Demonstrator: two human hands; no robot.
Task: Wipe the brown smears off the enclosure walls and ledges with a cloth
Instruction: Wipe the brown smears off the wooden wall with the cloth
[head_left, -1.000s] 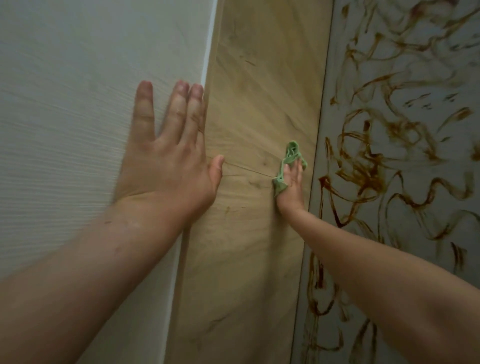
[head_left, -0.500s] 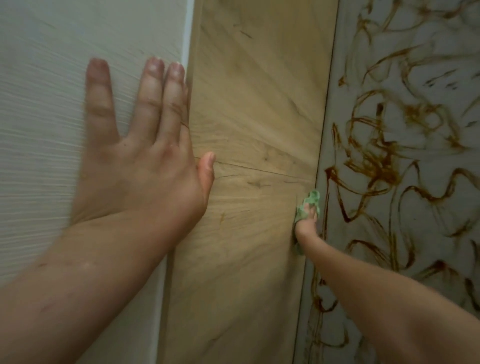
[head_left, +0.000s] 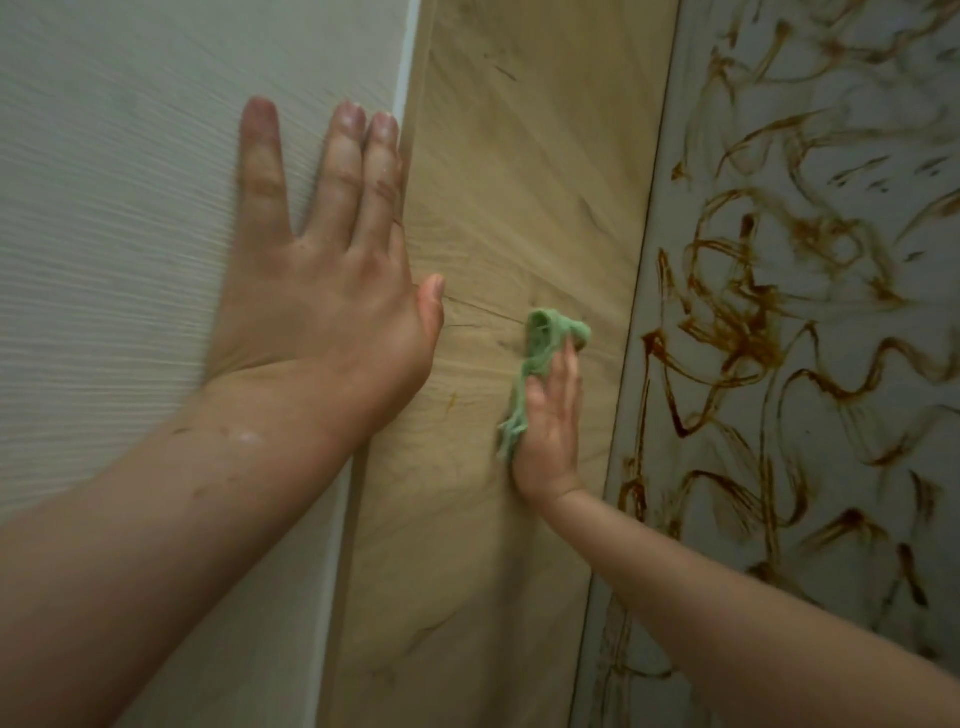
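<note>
Head view: the only camera; it looks into a wall corner, with both bare forearms reaching in.
Cloth: the green cloth (head_left: 543, 338) lies bunched on the wooden panel (head_left: 519, 156). Its long axis runs up and down the frame, alongside the right palm and past the fingertips.
Right hand: the right hand (head_left: 550, 431) presses the cloth onto the wood with its fingers (head_left: 563, 374) straight and close together, not curled round it. The thumb is hidden.
Smears versus fingers: the brown smears (head_left: 727, 322) cover the grey wall (head_left: 857, 467) just right of that hand, across the dark seam. One small brown fleck (head_left: 451, 400) sits on the wood between the two hands.
Nearer hand: the right, which has the cloth, is far closer to the smeared wall, so a sideways sweep to the right looks like the move called for.
Left hand: the left hand (head_left: 322, 291) lies flat on the pale panel (head_left: 130, 208) with fingers straight and spread and the thumb over the wood's edge — a brace, holding nothing.
Surface: the wood looks nearly clean and the grey wall is heavily streaked — most of the job seems yet to be done.
Room: a tight corner; little else shows.
</note>
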